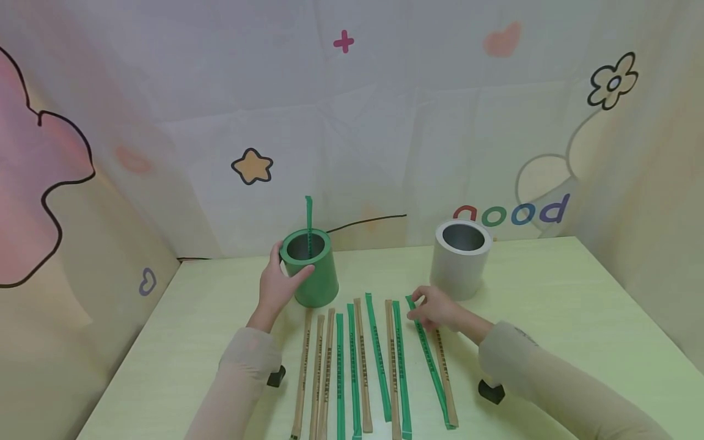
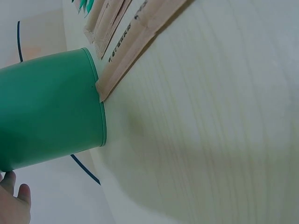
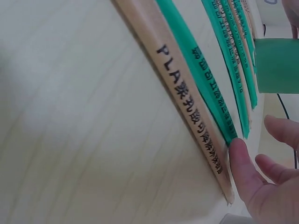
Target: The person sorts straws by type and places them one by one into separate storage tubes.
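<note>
My left hand (image 1: 277, 286) holds the green cup (image 1: 319, 284) at its left side, thumb across the front below the rim. One green wrapped straw (image 1: 309, 212) stands upright in that cup. In the head view my right hand (image 1: 439, 308) is at the far end of a green wrapped straw (image 1: 429, 357) lying on the table. The right wrist view shows a fingertip touching this green straw (image 3: 210, 84), while the other fingers stay apart from it. Close beside lies a brown wrapped straw (image 3: 180, 93) with dark printing, its far end partly under the hand in the head view.
Several more green and brown wrapped straws (image 1: 374, 354) lie side by side across the middle of the table (image 1: 555, 318). Behind my right hand stands a white cup (image 1: 458, 272). A patterned curtain (image 1: 363, 134) borders the back and sides.
</note>
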Tool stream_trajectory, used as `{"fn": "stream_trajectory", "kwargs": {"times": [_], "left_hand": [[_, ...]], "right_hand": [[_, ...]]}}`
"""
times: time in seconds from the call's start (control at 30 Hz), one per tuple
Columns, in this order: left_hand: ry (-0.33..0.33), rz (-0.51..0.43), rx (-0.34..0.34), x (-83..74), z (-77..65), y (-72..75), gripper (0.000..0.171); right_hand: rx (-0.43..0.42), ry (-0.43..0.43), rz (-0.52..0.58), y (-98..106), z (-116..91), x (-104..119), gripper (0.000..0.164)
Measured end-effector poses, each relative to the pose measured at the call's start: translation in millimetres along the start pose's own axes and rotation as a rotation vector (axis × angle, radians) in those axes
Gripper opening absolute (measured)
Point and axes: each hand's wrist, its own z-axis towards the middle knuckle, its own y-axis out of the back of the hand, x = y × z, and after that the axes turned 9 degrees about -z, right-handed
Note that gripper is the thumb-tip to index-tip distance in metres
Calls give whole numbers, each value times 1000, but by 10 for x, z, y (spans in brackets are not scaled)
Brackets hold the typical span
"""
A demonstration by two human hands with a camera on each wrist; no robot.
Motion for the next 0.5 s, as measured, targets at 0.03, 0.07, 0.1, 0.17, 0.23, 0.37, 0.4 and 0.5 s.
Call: {"fn": "stream_trajectory", "kwargs": {"times": [0.03,0.07,0.1,0.17,0.23,0.37,0.4,0.5], "left_hand": [[-1,-2,0,-1,-1,0,87],[-2,-3,1,-1,0,0,87],[-3,-3,1,-1,0,0,87],[-3,-4,0,-2,0,0,87],[-2,-2,-2,-3,0,-1,87],[1,-1,-4,-11,-1,-2,87],[2,0,-4,-12,0,-3,87],[3,-1,-2,-16,-2,-1,86]], "right_hand": [[1,-3,0,-7,0,-4,36],[3,-3,-4,-15,0,-8,36],[4,-5,-6,-23,0,-11,36],[8,-8,-19,-43,4,-13,36],[3,-15,-41,-60,7,-3,37],[-2,-36,-97,-97,0,40,39],[-3,-44,-107,-105,-5,53,39],[-7,-40,-140,-136,-23,75,40]]}}
